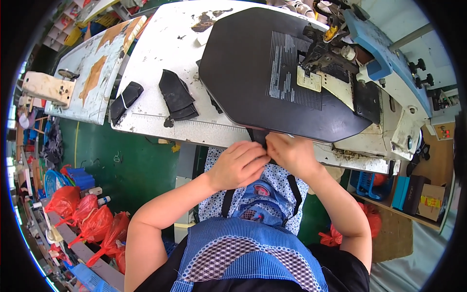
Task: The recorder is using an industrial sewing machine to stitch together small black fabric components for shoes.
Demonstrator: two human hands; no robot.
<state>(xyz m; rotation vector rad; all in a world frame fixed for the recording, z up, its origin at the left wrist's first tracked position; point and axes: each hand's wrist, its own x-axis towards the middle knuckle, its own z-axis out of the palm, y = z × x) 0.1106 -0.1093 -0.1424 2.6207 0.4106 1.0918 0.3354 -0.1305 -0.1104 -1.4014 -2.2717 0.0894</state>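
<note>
At the front edge of the white table (pixel 185 127), my left hand (pixel 239 165) and my right hand (pixel 294 155) meet in front of my apron. The fingers of both are closed on a black piece of material (pixel 258 136), mostly hidden by the hands. Something thin and pale sticks up by my right fingers; I cannot make out what it is. Just beyond my hands lies the black work plate (pixel 243 73) of a sewing machine (pixel 340 53). Left of the plate lies a stack of black cut pieces (pixel 177 96), and farther left a black bundle (pixel 126 102) with a white band round it.
Another worn table (pixel 85 82) with a beige machine arm (pixel 48 89) stands at the left. Red plastic bags (pixel 99 224) sit at the lower left. A shelf at the right holds a blue basket (pixel 367 185) and boxes (pixel 430 202). A ruler strip runs along the table's front.
</note>
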